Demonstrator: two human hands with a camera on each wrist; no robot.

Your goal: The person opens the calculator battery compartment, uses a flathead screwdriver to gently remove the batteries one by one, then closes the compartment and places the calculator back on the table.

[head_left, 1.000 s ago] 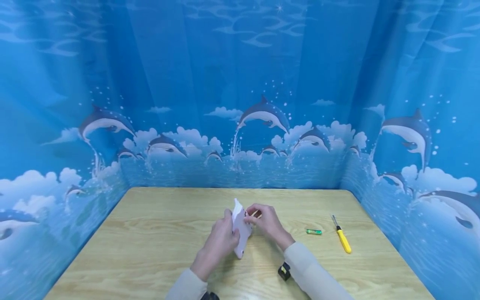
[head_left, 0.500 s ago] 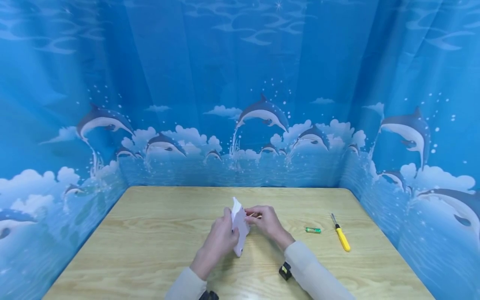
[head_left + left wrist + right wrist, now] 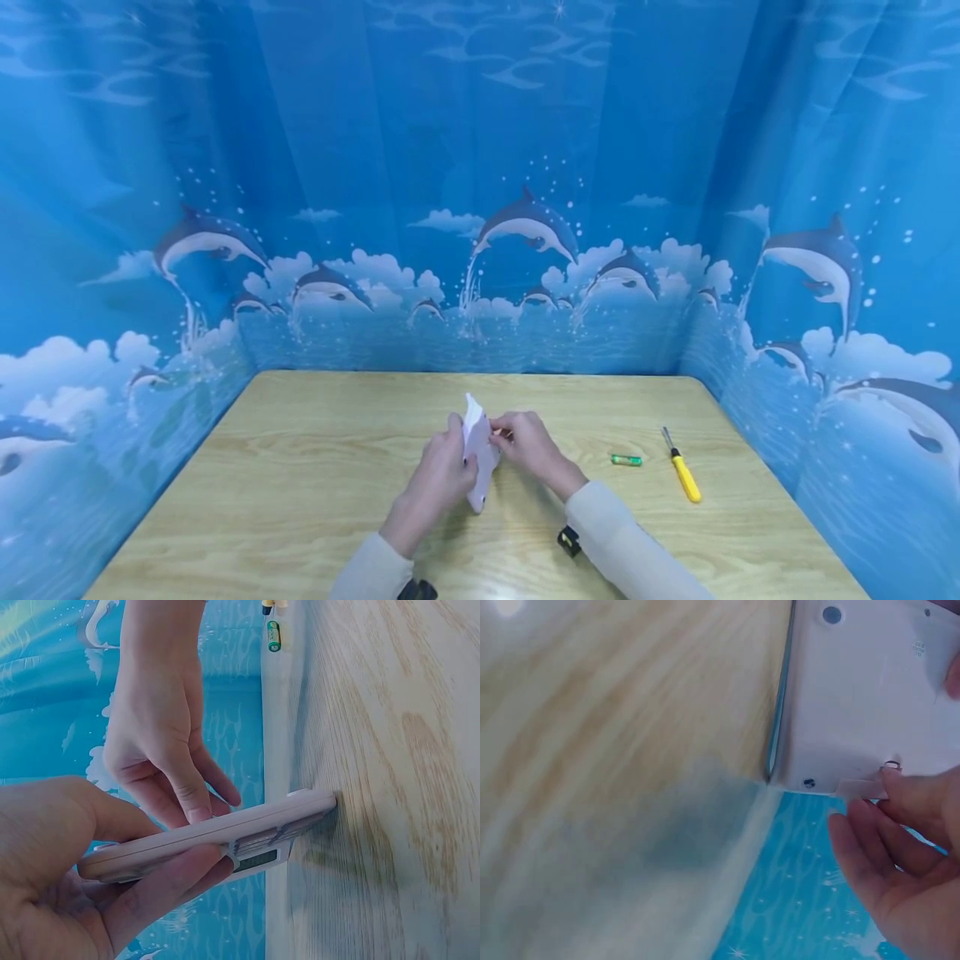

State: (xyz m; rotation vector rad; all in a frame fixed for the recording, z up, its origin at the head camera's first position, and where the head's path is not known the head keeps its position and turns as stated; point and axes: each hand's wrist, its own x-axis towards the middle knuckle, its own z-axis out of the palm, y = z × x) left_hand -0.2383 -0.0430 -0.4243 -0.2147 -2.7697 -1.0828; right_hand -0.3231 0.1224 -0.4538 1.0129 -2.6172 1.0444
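Observation:
My left hand (image 3: 438, 471) grips a pale pinkish-white calculator (image 3: 480, 468) by its side and holds it on edge at the table's middle. In the left wrist view a dark display (image 3: 256, 861) shows on its front, beyond the thumb. The right wrist view shows its back, with screw holes and a small battery cover (image 3: 859, 787) at the edge. There my right hand (image 3: 529, 443) pinches the cover, thumb on the back side and fingertips at the rim. Whether the cover is loose, I cannot tell.
A green battery (image 3: 626, 460) lies on the wooden table (image 3: 315, 500), right of the hands. Farther right is a screwdriver (image 3: 684, 475) with a yellow handle. Blue dolphin curtains (image 3: 465, 342) enclose the table's back and sides. Black camera mounts (image 3: 568, 540) sit at the wrists.
The fingers of my right hand have drawn in closer at the calculator's edge. The left hand and the calculator have hardly moved.

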